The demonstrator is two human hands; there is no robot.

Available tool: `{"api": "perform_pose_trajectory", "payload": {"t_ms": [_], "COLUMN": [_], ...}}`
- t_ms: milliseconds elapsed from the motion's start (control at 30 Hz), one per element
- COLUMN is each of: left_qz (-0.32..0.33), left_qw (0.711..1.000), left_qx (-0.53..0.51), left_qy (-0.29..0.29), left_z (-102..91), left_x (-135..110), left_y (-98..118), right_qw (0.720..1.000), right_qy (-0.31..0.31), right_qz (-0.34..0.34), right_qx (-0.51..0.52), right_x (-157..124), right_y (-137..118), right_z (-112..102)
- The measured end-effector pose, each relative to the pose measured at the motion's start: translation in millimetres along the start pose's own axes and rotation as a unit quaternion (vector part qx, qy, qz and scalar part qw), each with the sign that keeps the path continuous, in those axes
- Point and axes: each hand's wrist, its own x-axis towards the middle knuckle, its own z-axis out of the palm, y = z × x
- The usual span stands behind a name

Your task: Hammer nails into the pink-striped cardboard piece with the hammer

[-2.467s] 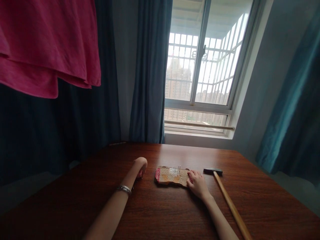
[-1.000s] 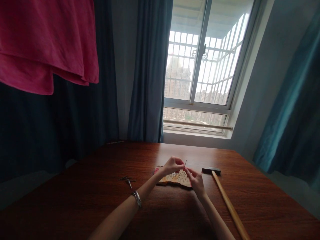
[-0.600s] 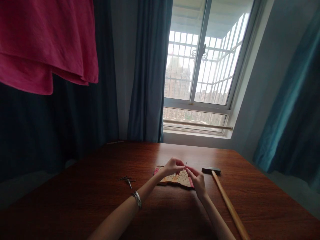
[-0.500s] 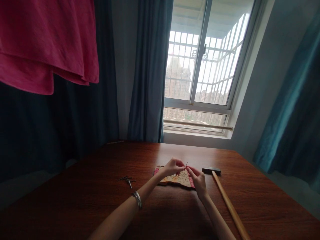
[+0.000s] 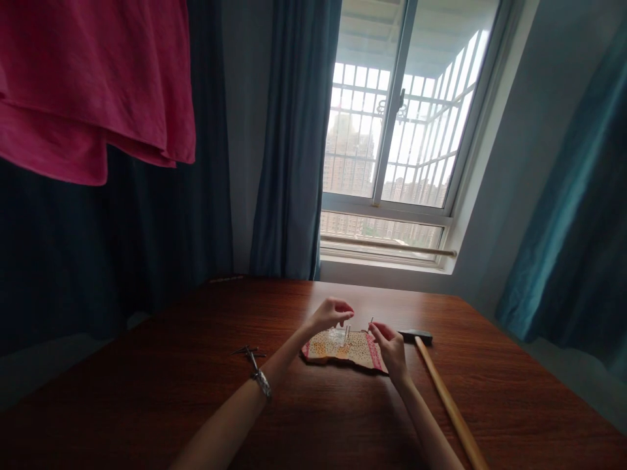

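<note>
Hands, 2. L hand: over board, fingers loosely curled, sm. gap to thumb, nothing seen in it; bracelet on wrist. R hand: thumb & fingers pinched on 1 nail, approx. upright, by board's far R part.
Board, 1 pc., patterned, pink bands nr ends, wavy near side: flat mid-tabletop, well in from L & R edges; 2 thin upright nails on it.
Loose nails, sm. heap: L of board, by L wrist.
Hammer, blk head, wood handle: R of board, handle slanting twd near edge.
Window: beyond far edge.
</note>
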Motion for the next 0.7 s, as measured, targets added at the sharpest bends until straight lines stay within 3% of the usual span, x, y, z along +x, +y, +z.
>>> {"api": "perform_pose_trajectory", "payload": {"t_ms": [67, 133, 400, 700], "left_qz": [0.002, 0.001, -0.042, -0.038], "left_qw": [0.999, 0.999, 0.999, 0.997], "left_qx": [-0.007, -0.021, -0.018, -0.037], "left_qy": [0.043, 0.049, 0.005, -0.063], "left_z": [-9.8, -11.9, 17.3, 21.5], "left_x": [4, 5, 1, 2], "left_y": [-7, -17, -56, -69], "right_qw": [1.0, 0.999, 0.996, 0.988], "right_qy": [0.01, 0.01, -0.037, -0.099], "right_qz": [-0.012, -0.018, -0.035, -0.042], "right_qx": [-0.01, -0.027, -0.076, -0.11], "right_x": [11, 20, 25, 26], "right_y": [2, 6, 31, 46], "right_z": [2, 7, 21, 23]}}
